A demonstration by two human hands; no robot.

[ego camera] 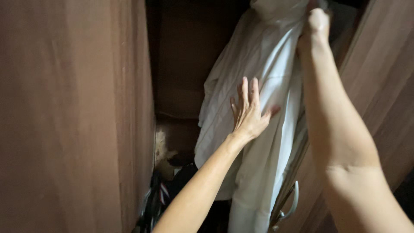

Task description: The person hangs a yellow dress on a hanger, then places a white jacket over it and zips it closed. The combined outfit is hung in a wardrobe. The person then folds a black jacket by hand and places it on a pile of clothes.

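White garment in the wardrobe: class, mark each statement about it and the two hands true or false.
1. The left hand lies flat and open against the white garment. True.
2. The right hand hangs free below the garment. False: it is raised, closed at the garment's top.
3. The garment is black. False: it is white.
4. A metal handle shows on the wardrobe door at the right. True.

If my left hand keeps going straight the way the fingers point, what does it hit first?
The left hand lies flat with fingers pointing up and into the wardrobe, already against the hanging white garment. Going on, it would probably just slide further up that cloth; what is behind it cannot be seen.
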